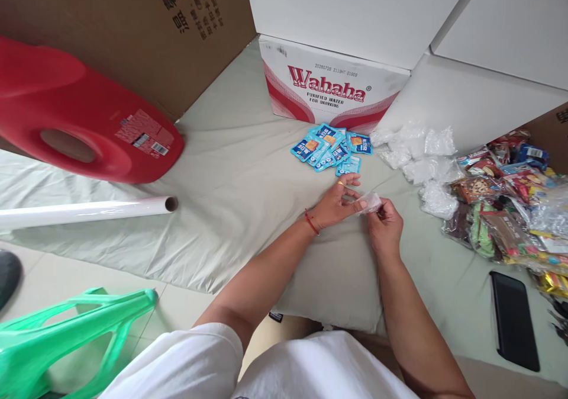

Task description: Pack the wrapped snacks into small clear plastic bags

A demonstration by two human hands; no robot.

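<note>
A small clear plastic bag [371, 202] is held up over the cloth between my two hands. My left hand [338, 205] has its thumb against the bag's left edge, with the other fingers partly spread. At the other edge, my right hand [385, 224] pinches the bag with its fingers curled in. Whether anything lies inside the bag is hard to make out. Just beyond my left hand, several blue snack packets [326, 145] lie in a loose pile. A heap of crumpled clear plastic bags [428, 162] sits to the right, past my right hand.
Mixed snack packets [501, 209] are heaped at the right, above a black phone [515, 319]. A Wahaha carton [332, 85] stands behind. On the left are a red jug [102, 115], a roll of clear film [89, 212] and a green stool [89, 328].
</note>
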